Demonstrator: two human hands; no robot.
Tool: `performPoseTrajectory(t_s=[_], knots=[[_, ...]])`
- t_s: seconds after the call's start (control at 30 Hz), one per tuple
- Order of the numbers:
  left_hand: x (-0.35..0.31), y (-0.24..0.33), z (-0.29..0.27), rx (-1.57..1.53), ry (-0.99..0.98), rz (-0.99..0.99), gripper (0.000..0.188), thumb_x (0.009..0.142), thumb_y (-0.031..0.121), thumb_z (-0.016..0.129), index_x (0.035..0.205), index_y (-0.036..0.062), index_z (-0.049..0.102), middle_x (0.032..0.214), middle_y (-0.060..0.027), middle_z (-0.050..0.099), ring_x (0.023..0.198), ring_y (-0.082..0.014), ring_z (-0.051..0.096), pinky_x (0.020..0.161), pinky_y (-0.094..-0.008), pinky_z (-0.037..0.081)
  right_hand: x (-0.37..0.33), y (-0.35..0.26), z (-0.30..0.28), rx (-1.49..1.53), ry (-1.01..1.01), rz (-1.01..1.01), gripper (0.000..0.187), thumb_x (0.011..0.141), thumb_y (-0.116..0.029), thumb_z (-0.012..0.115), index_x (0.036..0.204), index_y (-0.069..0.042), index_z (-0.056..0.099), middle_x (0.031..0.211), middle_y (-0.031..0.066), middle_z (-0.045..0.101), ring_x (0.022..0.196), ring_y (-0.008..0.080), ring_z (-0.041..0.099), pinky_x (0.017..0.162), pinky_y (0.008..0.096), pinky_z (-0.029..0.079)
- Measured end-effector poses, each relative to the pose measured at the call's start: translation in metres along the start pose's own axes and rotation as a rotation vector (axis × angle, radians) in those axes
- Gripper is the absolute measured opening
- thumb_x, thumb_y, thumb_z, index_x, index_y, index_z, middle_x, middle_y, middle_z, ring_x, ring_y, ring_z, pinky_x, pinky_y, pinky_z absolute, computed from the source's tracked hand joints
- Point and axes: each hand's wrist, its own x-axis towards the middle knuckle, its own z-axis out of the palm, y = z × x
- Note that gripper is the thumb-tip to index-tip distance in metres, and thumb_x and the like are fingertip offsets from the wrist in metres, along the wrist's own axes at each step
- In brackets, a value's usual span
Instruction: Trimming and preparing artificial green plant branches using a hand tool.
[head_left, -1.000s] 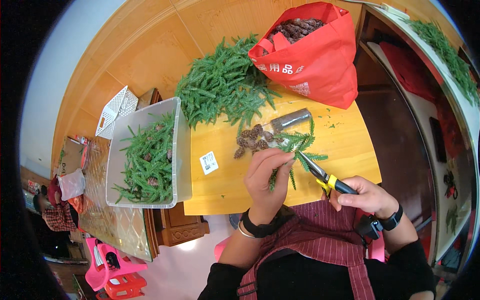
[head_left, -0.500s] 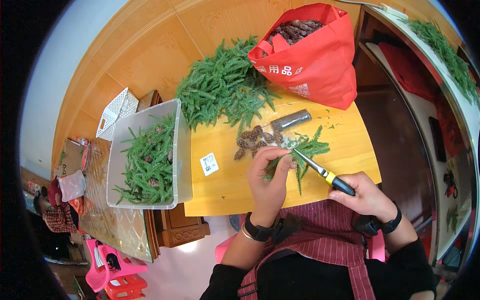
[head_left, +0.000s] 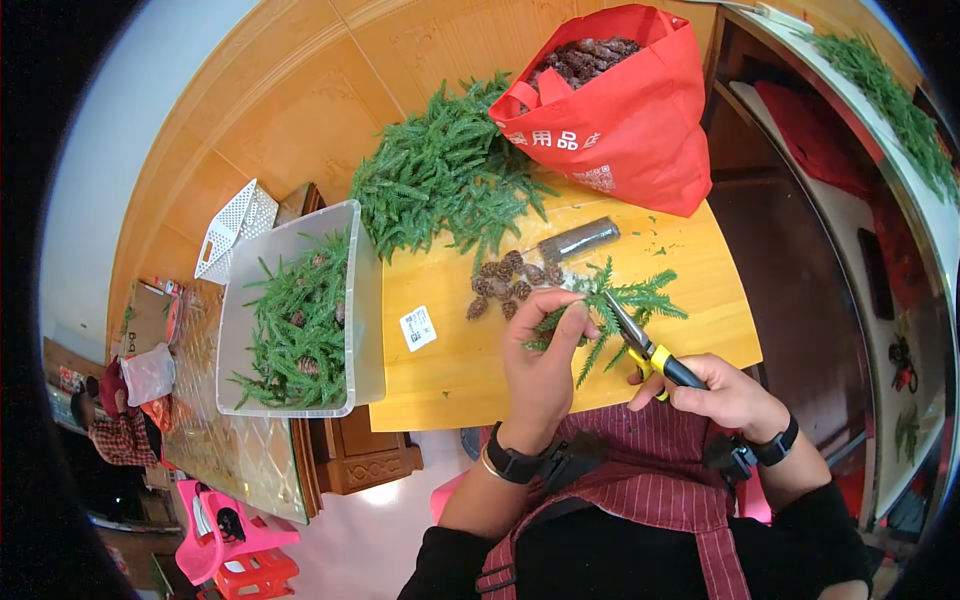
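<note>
My left hand [head_left: 540, 355] pinches the stem of a green artificial pine sprig [head_left: 645, 293] over the front of the yellow table [head_left: 440, 390]. Long-nose pliers [head_left: 662, 358] with black and yellow handles are in my right hand [head_left: 722, 395], their handles spread apart. The jaws reach up to the sprig's stem beside my left fingertips; whether they touch it I cannot tell. Just beyond my left hand lie several brown pine cones [head_left: 503, 284]. Behind them rests a dark cylindrical bundle [head_left: 580, 240].
A clear plastic bin [head_left: 364, 350] of sprigs with cones stands on the left. Loose greenery [head_left: 440, 170] is heaped at the back, beside a red bag [head_left: 630, 140] of cones. A white label [head_left: 417, 328] lies near the bin. A person [head_left: 122, 430] is at far left.
The sprig has turned, its tips now pointing more to the right and up. The pliers' handles have spread, showing the lower yellow handle, and my right hand has shifted slightly left.
</note>
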Motion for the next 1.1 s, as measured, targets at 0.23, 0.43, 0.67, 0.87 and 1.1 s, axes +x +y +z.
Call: performPoseTrajectory(t_s=[0.23,0.43,0.67,0.87,1.1], knots=[[0.000,0.000,0.001,0.048,-0.018,0.017,0.007,0.083,0.000,0.054,0.089,-0.0033,0.056,0.088,-0.0048,0.049,0.069,-0.0105,0.053,0.064,-0.0222,0.044,-0.006,-0.008,-0.004,-0.073,0.044,0.129,0.026,0.084,-0.024,0.058,0.093,0.000,0.060,0.093,0.0071,0.062,0.106,0.0189,0.047,0.091,0.0322,0.035],[-0.002,0.004,0.001,-0.009,-0.010,-0.039,0.007,0.083,0.000,0.054,0.089,-0.0034,0.056,0.083,-0.0046,0.051,0.069,-0.0106,0.053,0.064,-0.0224,0.044,-0.005,-0.020,-0.004,-0.426,0.077,0.135,0.022,0.081,-0.021,0.062,0.087,0.000,0.058,0.087,0.0078,0.059,0.082,0.0166,0.055,0.074,0.0292,0.042],[-0.002,0.004,-0.005,-0.113,-0.047,-0.210,0.008,0.086,0.007,0.054,0.092,0.0019,0.054,0.072,-0.0042,0.054,0.068,-0.0105,0.052,0.061,-0.0224,0.042,-0.005,-0.016,-0.005,-0.591,0.153,-0.007,0.028,0.079,-0.022,0.066,0.073,0.000,0.050,0.060,0.0089,0.045,0.057,0.0180,0.045,0.054,0.0310,0.037],[-0.002,0.005,-0.005,-0.242,-0.049,-0.317,0.011,0.085,0.006,0.055,0.094,0.0000,0.056,0.075,-0.0043,0.054,0.067,-0.0110,0.051,0.063,-0.0224,0.042,-0.005,-0.015,-0.002,-0.874,0.261,-0.137,0.032,0.077,-0.024,0.067,0.068,-0.001,0.047,0.058,0.0114,0.042,0.056,0.0261,0.045,0.054,0.0341,0.038],[-0.001,0.000,-0.003,-0.097,-0.001,-0.176,0.009,0.084,0.004,0.055,0.092,-0.0009,0.056,0.079,-0.0038,0.053,0.069,-0.0102,0.053,0.063,-0.0209,0.043,-0.012,-0.014,-0.006,-0.421,0.070,0.083,0.021,0.083,-0.022,0.060,0.088,-0.002,0.060,0.076,0.0062,0.060,0.076,0.0138,0.057,0.068,0.0291,0.044]])
